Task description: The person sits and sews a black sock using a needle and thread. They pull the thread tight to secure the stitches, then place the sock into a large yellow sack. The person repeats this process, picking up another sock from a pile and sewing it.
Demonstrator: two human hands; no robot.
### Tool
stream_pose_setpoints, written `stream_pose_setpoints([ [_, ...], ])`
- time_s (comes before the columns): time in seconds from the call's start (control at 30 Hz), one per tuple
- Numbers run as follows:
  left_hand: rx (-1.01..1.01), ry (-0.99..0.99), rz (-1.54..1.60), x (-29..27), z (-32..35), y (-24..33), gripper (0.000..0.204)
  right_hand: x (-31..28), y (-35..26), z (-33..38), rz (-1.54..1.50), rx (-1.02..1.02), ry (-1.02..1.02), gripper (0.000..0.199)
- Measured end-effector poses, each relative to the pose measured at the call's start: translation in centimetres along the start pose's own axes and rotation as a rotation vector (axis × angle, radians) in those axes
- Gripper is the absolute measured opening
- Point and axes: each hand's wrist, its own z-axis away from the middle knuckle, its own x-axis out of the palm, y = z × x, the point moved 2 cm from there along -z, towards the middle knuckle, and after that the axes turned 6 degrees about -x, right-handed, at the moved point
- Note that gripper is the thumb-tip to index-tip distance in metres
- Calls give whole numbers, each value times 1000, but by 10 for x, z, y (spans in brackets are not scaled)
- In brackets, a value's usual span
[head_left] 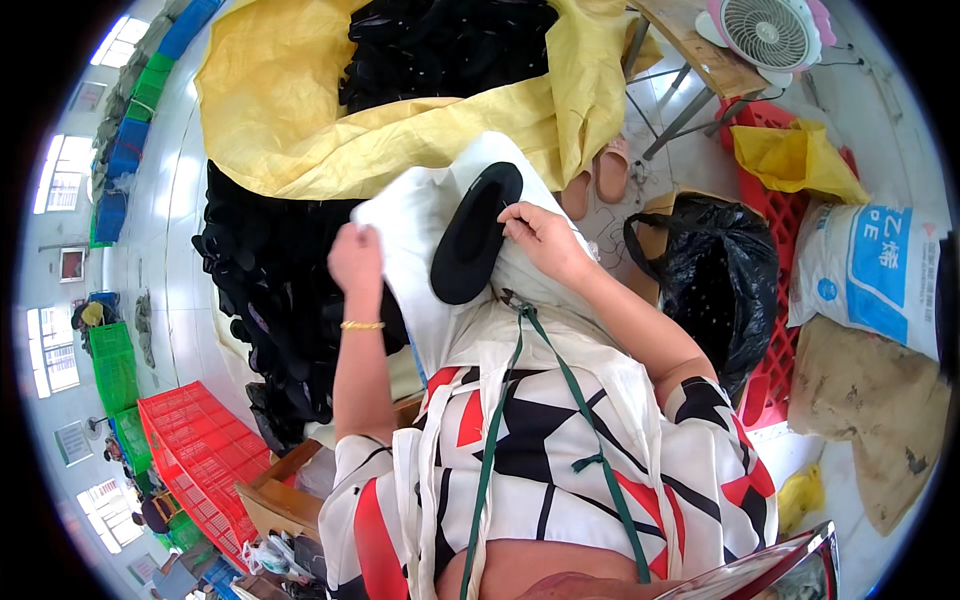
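Note:
A black slip-on shoe (476, 235) lies slanted across the white cloth (405, 205) over my lap, its opening facing up. My right hand (540, 235) is at the shoe's right edge, thumb and forefinger pinched together. Something thin and dark seems to stick out of that pinch, too small to name. My left hand (357, 258) is closed, slightly blurred, beside the cloth's left edge and apart from the shoe. Whatever its fingers hold is hidden. A green cord (570, 375) hangs from my neck down to a small dark metal piece below the shoe.
Ahead, a large yellow sack (290, 130) holds many black shoes (450, 50). More black shoes (270, 290) are heaped at my left. To the right stand a black plastic bag (715, 290), a red crate (770, 360) and a fan (768, 35) on a wooden table (700, 50).

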Motion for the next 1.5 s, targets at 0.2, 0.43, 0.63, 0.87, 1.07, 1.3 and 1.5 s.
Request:
stream_pose_setpoints([
  [0.2,66,174,-158,-49,-10,-93,34,15,13,3,-241,124,0,20],
  [0.43,98,-642,863,-33,86,74,25,13,-44,21,-480,104,-71,12],
  [0.63,-68,-1026,1248,1,124,155,30,-17,-28,30,-593,-27,89,13],
  [0.87,88,-1338,1053,29,131,171,21,-61,-5,74,-867,225,119,18],
  [1.07,110,-1179,928,38,127,176,21,-172,128,183,-184,488,935,19],
  [1.3,-158,-1122,1090,38,119,151,19,-258,281,319,695,994,680,104],
  [1.5,-326,-1020,1066,39,108,130,21,-219,327,246,696,1312,192,92],
])
